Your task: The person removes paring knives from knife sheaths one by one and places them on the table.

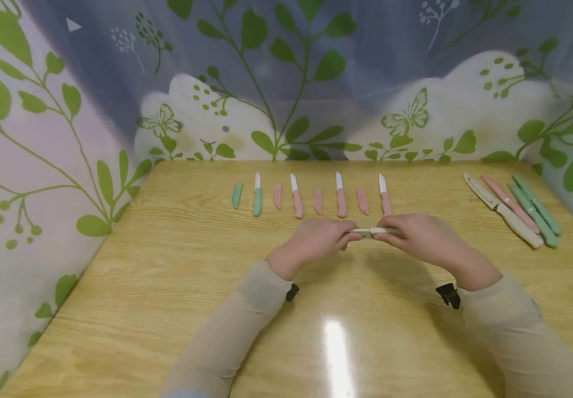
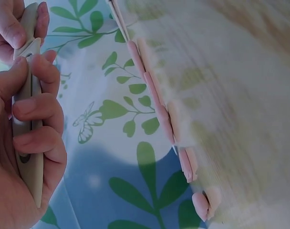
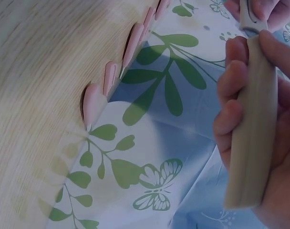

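Observation:
Both hands meet over the middle of the table, holding a beige knife and its matching sheath end to end. My left hand [image 1: 313, 246] curls its fingers round the beige sheath [image 2: 22, 143], which has a long slot. In my right hand [image 1: 428, 240] is the beige knife's handle [image 3: 253, 129], wrapped by the fingers with the thumb near its top. The sheath mouth sits against the handle's end; no blade shows between them, so it appears to be inside the sheath.
Beyond the hands, a row alternates small sheaths and bare knives: a green sheath [image 1: 236, 195], a green knife [image 1: 258, 199], then pink sheaths [image 1: 277, 196] and pink knives [image 1: 297, 202]. At the right lie a larger beige knife [image 1: 517, 224], a pink one [image 1: 510, 203] and green ones [image 1: 535, 215].

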